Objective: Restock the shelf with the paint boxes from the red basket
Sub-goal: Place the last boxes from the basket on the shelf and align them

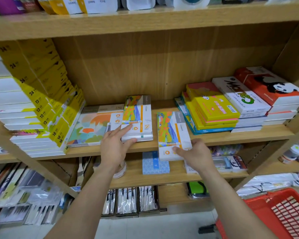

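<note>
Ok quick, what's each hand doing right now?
Left hand: open, straight fingers pressing the stacked paint box.
Right hand: gripping the overhanging paint box.

Both forearms bare, reaching forward and up, well apart. Left hand [114, 147] back-up, fingers straight, thumb spread wide. Right hand [197, 155] with fingers curled, gripping the near end of a paint box [172, 130].

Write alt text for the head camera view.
A person's left hand rests on a stack of paint boxes on a wooden shelf, while the right hand grips another paint box that overhangs the shelf's front edge. A red basket sits at lower right.
</note>
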Tool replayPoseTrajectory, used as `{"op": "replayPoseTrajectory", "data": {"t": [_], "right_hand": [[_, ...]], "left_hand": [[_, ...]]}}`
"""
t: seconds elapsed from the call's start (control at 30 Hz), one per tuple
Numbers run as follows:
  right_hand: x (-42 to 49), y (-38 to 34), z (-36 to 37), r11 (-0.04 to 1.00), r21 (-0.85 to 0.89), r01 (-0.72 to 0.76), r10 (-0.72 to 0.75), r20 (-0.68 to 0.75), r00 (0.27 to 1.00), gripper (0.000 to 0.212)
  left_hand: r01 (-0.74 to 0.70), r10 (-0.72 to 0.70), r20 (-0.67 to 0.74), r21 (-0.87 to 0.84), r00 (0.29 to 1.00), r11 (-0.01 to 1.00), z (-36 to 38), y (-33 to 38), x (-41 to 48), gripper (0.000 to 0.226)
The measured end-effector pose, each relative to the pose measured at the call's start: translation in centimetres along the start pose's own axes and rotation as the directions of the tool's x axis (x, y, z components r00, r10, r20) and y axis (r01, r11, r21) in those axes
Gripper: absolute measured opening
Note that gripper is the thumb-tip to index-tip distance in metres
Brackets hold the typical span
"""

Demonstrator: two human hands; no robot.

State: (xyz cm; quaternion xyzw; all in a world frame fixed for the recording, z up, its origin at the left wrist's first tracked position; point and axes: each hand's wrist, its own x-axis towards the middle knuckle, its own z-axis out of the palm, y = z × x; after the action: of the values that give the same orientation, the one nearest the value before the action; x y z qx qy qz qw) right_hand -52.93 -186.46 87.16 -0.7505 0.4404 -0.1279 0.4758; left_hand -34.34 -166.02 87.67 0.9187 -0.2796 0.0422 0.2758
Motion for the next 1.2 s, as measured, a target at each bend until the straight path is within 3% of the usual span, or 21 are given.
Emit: {"op": "replayPoseTrajectory", "data": {"t": [0.07,0.13,0.33,0.47,0.53,0.57,0.63,0.67,0.77,0.83,1.07,1.2], "right_hand": [[-1.1,-0.6,-0.7,0.998,0.064,0.012,-0.015,0.05,0.999,0.036],[-2.6,-1.4,-1.4,0.985,0.167,0.053,-0.056,0.012,0.998,0.026],[-3.6,-7.3,-1.7,0.923,0.314,0.223,-0.204,-0.093,0.975,0.018],[0.4,-12.4,2.9,0.952,0.254,0.169,-0.183,0.029,0.983,0.03],[1.7,-13.2,5.3,0.972,0.188,0.141,-0.164,0.114,0.98,0.035],[1.9,-13.0,6.0,0.984,0.07,0.166,-0.173,0.1,0.98,0.037],[1.7,-11.4,6.4,0.969,-0.164,0.186,-0.195,-0.038,0.98,0.043],[1.5,-10.3,6.5,0.964,-0.173,0.201,-0.217,-0.081,0.973,0.046],[1.3,-8.3,7.1,0.965,0.105,0.242,-0.253,0.105,0.962,0.054],[1.4,-7.8,7.7,0.949,0.212,0.231,-0.277,0.22,0.936,0.042],[2.4,-6.3,7.0,0.937,0.255,0.237,-0.261,0.064,0.963,0.035],[3.3,-5.8,5.7,0.925,0.296,0.238,-0.266,0.059,0.962,0.029]], "left_hand": [[-0.012,0.013,0.021,-0.019,1.0,1.0,-0.3,-0.1,0.0,0.059],[-0.026,0.028,0.045,-0.037,0.999,0.999,-0.6,-0.1,0.0,0.057],[0.067,-0.034,0.113,-0.301,0.993,0.951,-2.0,-0.6,0.3,0.054],[0.132,-0.102,0.091,-0.46,0.991,0.878,-2.6,-1.1,-0.2,0.05],[0.133,-0.111,0.074,-0.463,0.991,0.876,-2.5,-1.3,-0.5,0.048],[0.132,-0.113,0.068,-0.461,0.991,0.878,-2.6,-1.3,-0.6,0.048],[0.137,-0.118,0.072,-0.439,0.99,0.888,-2.6,-1.0,-0.4,0.054],[0.137,-0.113,0.081,-0.416,0.99,0.899,-2.6,-0.9,-0.2,0.059],[0.109,-0.065,0.154,-0.298,0.986,0.948,-2.3,0.1,0.7,0.069],[0.085,-0.04,0.189,-0.233,0.981,0.969,-1.9,0.7,1.4,0.068],[-0.02,0.066,0.219,-0.208,0.973,0.978,-0.1,3.6,1.9,0.069],[-0.019,0.062,0.202,-0.21,0.977,0.978,0.5,4.0,1.3,0.086]]}}
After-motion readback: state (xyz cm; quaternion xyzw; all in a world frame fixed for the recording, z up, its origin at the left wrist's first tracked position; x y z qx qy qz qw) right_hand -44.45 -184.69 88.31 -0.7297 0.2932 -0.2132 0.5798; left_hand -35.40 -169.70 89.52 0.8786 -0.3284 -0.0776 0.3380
